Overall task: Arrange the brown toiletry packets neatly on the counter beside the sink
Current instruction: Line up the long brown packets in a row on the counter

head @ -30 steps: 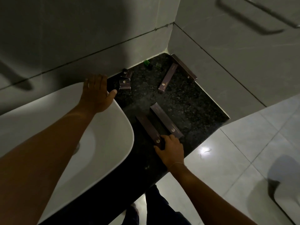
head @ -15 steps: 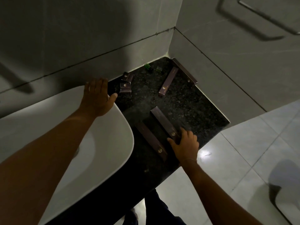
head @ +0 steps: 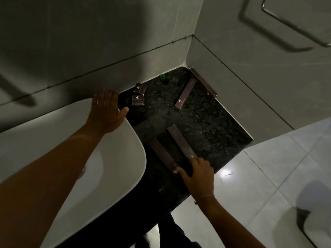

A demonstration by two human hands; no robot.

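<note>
Since half a second ago the right hand (head: 198, 176) has slid back toward the counter's front edge, its spread fingers now resting on the near ends of two long brown packets (head: 180, 142) that lie side by side, slightly apart, on the dark speckled counter (head: 206, 126). It presses rather than grips: fingers flat and splayed, nothing held. The left hand (head: 105, 111) lies open, palm down, on the rim of the white sink (head: 125, 158), holding nothing. Farther back, a third long packet (head: 185, 94) sits at an angle, a fourth (head: 203, 81) lies along the right wall, and two small brown boxes (head: 138, 96) sit near the back wall; two greenish items (head: 168, 78) beside the corner are too dim to identify. One risk is that the pair sits close to the front edge, so a drag toward the body could tip a packet onto the floor; uneven finger pressure could also skew them out of parallel.
</note>
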